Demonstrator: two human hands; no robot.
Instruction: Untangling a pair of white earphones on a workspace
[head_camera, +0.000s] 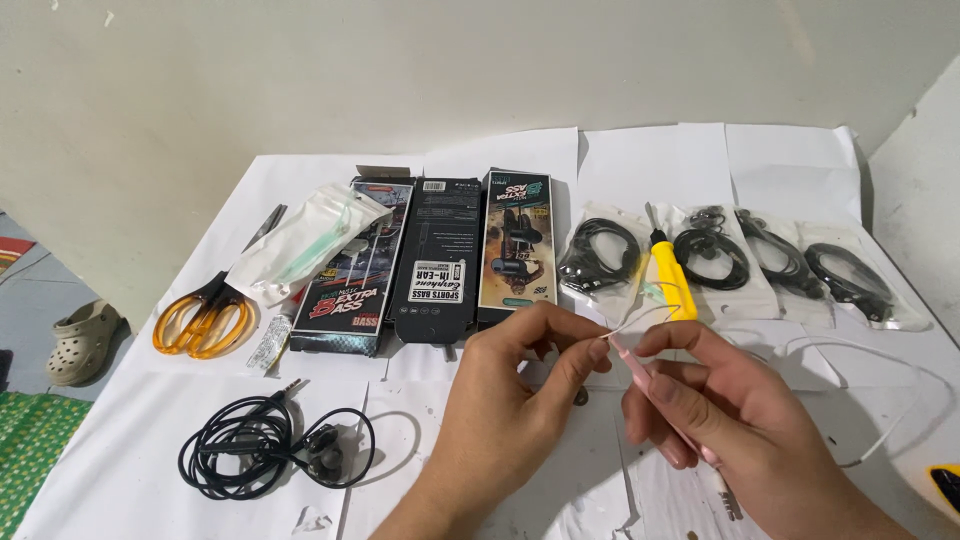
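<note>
A thin white cable (655, 318) is pinched between the thumb and forefinger of the left hand (505, 400), whose other fingers are curled loosely in. The right hand (715, 410) is closed around a slim pink tool (640, 368), held like a pen with its tip touching the cable just beside the left fingertips. Both hands are raised over a table covered with white paper sheets (130, 450), near its front edge. From the hands the white cable is seen to run off to the right in a loose loop across the paper.

A coiled pair of black earphones (265, 445) lies on the paper to the left of the left hand, well apart from it. Behind the hands 3 dark earphone boxes (435, 260) are laid side by side. To their left, a clear plastic pouch (305, 240) rests partly on the nearest box, and orange-handled scissors (200, 315) lie just beside it. To the right of the boxes, 4 clear bags of black cables (745, 260) are set in a row, with a yellow-handled screwdriver (670, 280) lying between the first 2. A beige clog (80, 340) is on the floor beyond the left edge of the table.
</note>
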